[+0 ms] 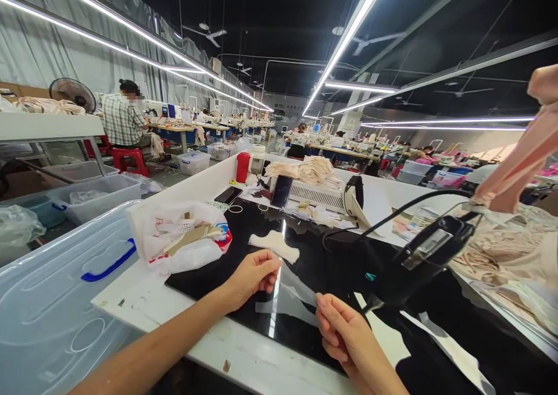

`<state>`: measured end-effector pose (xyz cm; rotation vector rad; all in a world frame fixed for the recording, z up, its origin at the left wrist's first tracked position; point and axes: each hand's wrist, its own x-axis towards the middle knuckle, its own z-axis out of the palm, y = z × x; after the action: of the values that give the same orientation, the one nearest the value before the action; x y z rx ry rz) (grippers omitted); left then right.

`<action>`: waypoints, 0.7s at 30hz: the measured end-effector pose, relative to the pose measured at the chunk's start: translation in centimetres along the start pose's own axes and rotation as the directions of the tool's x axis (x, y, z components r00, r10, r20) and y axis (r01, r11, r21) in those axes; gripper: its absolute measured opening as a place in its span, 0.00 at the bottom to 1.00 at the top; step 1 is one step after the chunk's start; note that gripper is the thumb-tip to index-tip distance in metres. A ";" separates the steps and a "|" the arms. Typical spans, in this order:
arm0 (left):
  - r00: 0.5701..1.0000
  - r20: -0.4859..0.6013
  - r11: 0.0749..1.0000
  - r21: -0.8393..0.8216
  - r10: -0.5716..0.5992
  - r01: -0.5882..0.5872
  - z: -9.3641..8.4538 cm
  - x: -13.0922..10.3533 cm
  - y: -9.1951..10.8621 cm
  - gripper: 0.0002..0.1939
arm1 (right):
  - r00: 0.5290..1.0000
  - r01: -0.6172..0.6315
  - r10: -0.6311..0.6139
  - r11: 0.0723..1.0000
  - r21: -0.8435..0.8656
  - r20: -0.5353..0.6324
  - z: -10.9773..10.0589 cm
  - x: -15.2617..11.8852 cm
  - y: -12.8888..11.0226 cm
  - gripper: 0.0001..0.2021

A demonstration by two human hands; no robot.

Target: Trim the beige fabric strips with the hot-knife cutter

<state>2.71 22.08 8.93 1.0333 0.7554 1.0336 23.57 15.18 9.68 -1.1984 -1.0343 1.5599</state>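
A thin translucent piece of film [296, 284] is stretched between my two hands above the glossy black board [244, 325]. My left hand [257, 274] pinches its upper left end, fingers curled. At the lower right end, my right hand [342, 328] grips the film between thumb and forefinger. Just beyond my left hand lies a cream fabric piece [274, 244], curved along one edge. Another clear shape, or a reflection of the film, shows on the board below; I cannot tell which. To the right of my right hand rests a pale cut piece [387, 337].
A white plastic bag [183, 238] with scraps stands at the left. A black tool on a cable [431, 249] and pink fabric strips [518, 150] are at the right. Beige pieces [309, 171] are stacked at the back. A lidded plastic bin [56, 302] flanks the table. A co-worker [124, 118] sits far left.
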 end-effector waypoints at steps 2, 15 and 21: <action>1.000 0.000 1.000 -0.008 -0.015 0.015 0.0 0.0 0.1 0.27 | 0.999 -0.019 0.018 0.999 0.041 0.033 0.0 -0.1 0.1 0.32; 1.000 0.001 0.999 -0.036 0.007 -0.007 -0.3 -0.2 0.7 0.24 | 0.986 0.079 -0.096 0.989 -0.123 -0.137 0.0 -0.6 -1.2 0.26; 1.000 0.003 0.999 -0.027 0.028 -0.028 -0.2 -0.2 0.5 0.24 | 0.950 0.175 -0.212 0.969 -0.172 -0.227 0.2 -0.3 -0.9 0.24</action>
<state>2.33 22.00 9.30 1.0249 0.7248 1.0633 23.53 15.11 10.60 -1.3113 -1.0845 1.1660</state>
